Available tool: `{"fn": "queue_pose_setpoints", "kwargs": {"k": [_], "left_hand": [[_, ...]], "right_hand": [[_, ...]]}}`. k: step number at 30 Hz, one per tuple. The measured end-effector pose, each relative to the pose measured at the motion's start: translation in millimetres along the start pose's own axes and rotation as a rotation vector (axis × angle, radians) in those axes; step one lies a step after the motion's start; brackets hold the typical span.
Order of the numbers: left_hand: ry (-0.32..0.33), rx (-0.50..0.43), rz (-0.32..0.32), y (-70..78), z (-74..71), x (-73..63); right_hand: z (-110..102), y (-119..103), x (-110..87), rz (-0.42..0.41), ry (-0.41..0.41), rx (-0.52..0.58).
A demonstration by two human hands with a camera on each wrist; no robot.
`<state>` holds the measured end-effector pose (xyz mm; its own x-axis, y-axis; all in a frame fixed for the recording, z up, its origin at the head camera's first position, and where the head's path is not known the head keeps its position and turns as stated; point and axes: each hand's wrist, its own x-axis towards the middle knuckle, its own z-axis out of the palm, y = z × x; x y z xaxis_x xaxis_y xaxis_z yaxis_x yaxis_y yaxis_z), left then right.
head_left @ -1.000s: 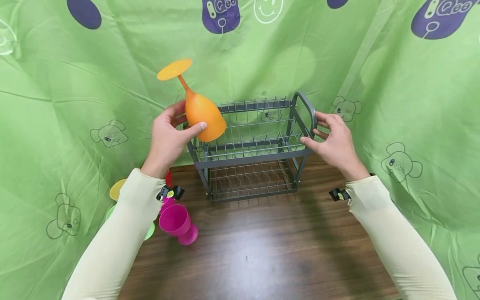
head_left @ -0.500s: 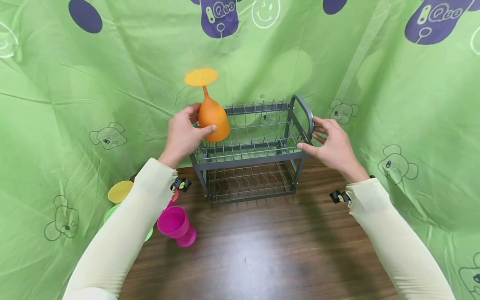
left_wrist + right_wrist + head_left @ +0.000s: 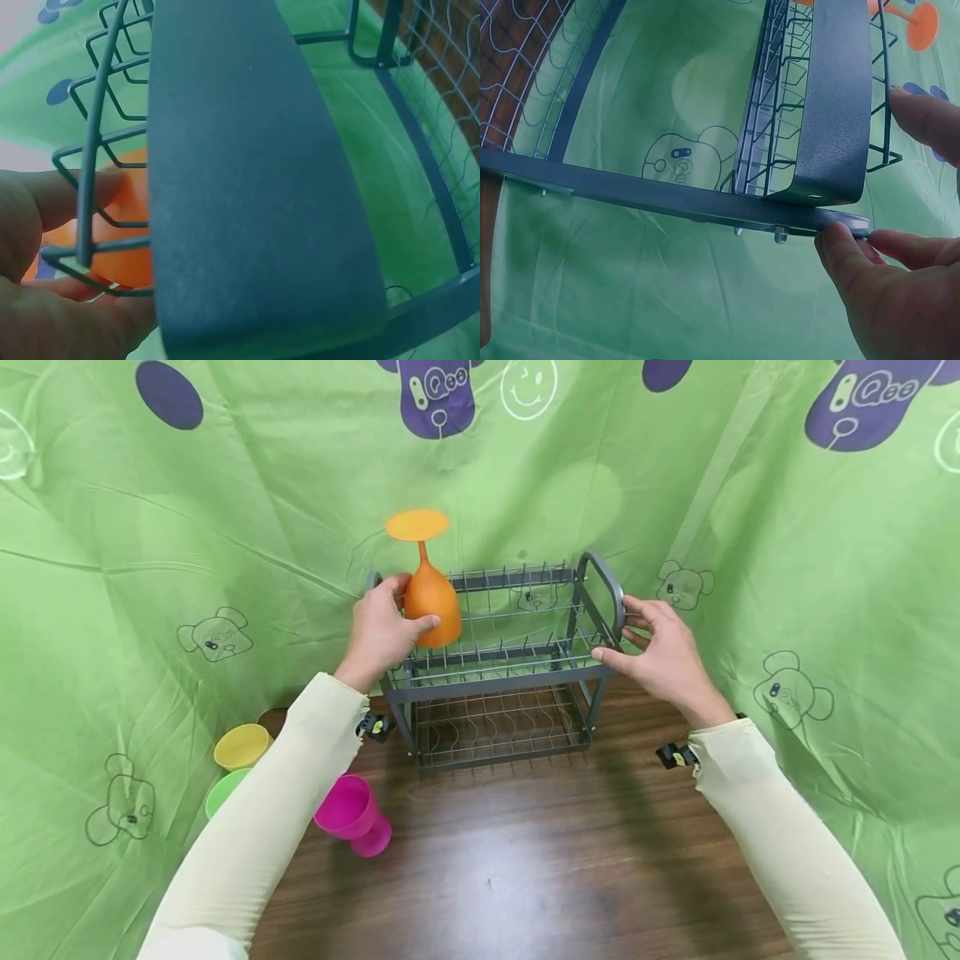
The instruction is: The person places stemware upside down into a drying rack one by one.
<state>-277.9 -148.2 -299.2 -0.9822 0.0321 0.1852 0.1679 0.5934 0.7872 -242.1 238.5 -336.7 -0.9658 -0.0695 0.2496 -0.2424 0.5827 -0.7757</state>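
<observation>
Green cloth (image 3: 300,485): white lettering (image 3: 447,378), read as "Qee", on far-centre purple figure (image 3: 437,410); same lettering repeated on far-right purple figure (image 3: 855,410).

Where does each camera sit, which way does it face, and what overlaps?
Head: worn on the head, facing forward and down at the rack; the left hand, right hand and both sleeves show.
Left wrist: on that wrist, close up on the rack's bars, orange cup partly behind them; part of the left hand shows lower left.
Right wrist: on that wrist, looking along the rack from its right end; right-hand fingers show at the right.
Shared: both wrist views show the rack and part of the orange cup.
</observation>
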Motion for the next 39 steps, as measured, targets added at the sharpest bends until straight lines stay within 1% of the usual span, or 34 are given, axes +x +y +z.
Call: {"fn": "queue_pose_setpoints", "kwargs": {"k": [2, 5, 9, 14, 21, 30, 35, 39], "left_hand": [[-0.005, 0.012, -0.008, 0.2, 1.8, 1.2], [-0.018, 0.003, -0.022, 1.0, 4.0, 0.9], [-0.018, -0.017, -0.021, 1.1, 5.9, 0.5], [-0.010, -0.005, -0.019, 0.0, 8.1, 0.3], [-0.015, 0.016, -0.039, 0.6, 9.2, -3.1], [-0.002, 0.018, -0.025, -1.6, 11.5, -4.8], [0.019, 0.018, -0.021, -2.2, 13.8, -6.8], [0.035, -0.005, -0.038, -1.4, 15.9, -8.0]], "right_hand": [[0, 0, -0.3, -0.003, 0.004, 0.007], [1, 2, -0.3, -0.007, 0.010, 0.012], [2, 2, -0.6, -0.014, 0.019, 0.014], [3, 3, -1.7, -0.017, 0.026, 0.025], [4, 4, -1.9, -0.024, 0.030, 0.038], [4, 6, -2.5, -0.013, 0.018, 0.041], [4, 6, -3.2, -0.012, 0.019, 0.039], [4, 5, -3.3, -0.022, 0.027, 0.049]]}}
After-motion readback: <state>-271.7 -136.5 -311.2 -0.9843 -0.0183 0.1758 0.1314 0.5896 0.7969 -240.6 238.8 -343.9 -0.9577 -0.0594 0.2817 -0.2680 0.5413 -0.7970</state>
